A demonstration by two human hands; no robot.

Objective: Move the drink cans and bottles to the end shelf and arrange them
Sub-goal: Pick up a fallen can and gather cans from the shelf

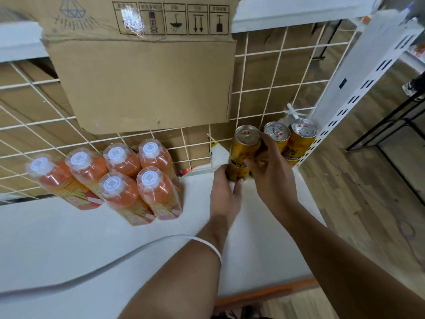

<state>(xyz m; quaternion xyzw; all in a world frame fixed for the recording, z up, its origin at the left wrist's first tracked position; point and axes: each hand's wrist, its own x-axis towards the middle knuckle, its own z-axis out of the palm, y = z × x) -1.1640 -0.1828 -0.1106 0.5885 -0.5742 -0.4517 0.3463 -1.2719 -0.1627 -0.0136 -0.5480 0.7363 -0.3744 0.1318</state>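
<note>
Both arms are reaching to the shelf's [92, 238] back right corner. There the left hand [226, 189] is gripping the base of a yellow can [245, 146] and the right hand [270, 171] is curling round its middle. Two more cans [277, 134] are standing just beside it, by the slotted post [358, 88]. Bare shelf is lying open between them and the orange bottles [119, 178] on the left. The can lettering is too blurred to read, and the cardboard box [142, 84] is showing handling symbols.

Cardboard box [142, 84] against wire grid [276, 87]; slotted white upright [358, 72] right; wood floor [368, 192].

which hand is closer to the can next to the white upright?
Right. The right hand grips the leftmost can, in front of the middle can, beside the end can. The left hand holds the leftmost can's base, farther left.
</note>
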